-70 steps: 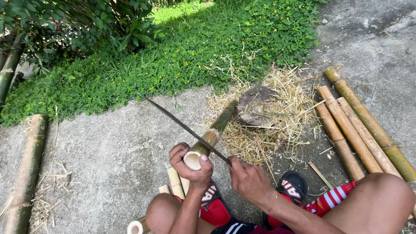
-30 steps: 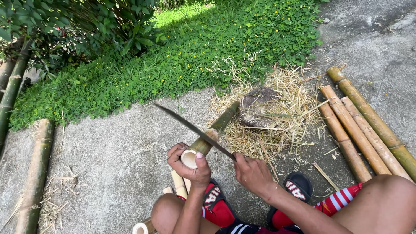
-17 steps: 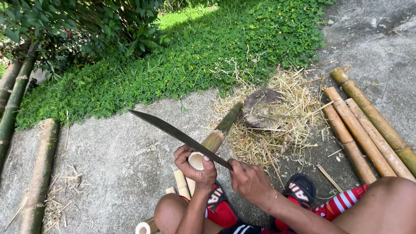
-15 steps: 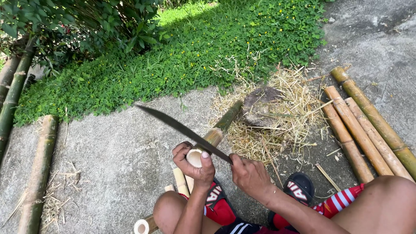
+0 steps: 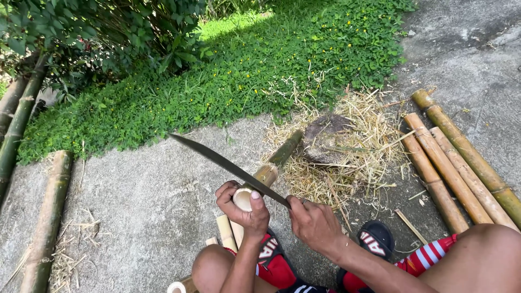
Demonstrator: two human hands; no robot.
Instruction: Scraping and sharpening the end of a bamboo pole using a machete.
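**Machete blade set on the cut end of a bamboo pole**

Bamboo pole (image 5: 274,165) lies slanted on the concrete ground (image 5: 152,201), its far green end reaching into a heap of dry shavings (image 5: 347,157) and its pale cut end raised toward the person. The left hand (image 5: 244,209) is closed around that near end, thumb up over the hollow rim. The right hand (image 5: 315,222) is clenched on the handle of a long machete (image 5: 228,165), whose dark blade runs up and to the left from the fist, crossing just over the pole's cut end; whether the edge bites into the wood cannot be told.

A round, dark chopping block (image 5: 325,138) sits in the middle of the shavings, just beyond the pole's far end. Four trimmed bamboo lengths (image 5: 450,163) lie side by side near the right edge of the concrete. Another weathered pole (image 5: 49,217) lies along the left edge, with more stems behind it by the shrubs. Low green ground cover (image 5: 244,70) borders the far edge. Short pale offcuts (image 5: 225,233) rest beside the person's knee, and black sandals with red straps (image 5: 374,239) show below the hands.
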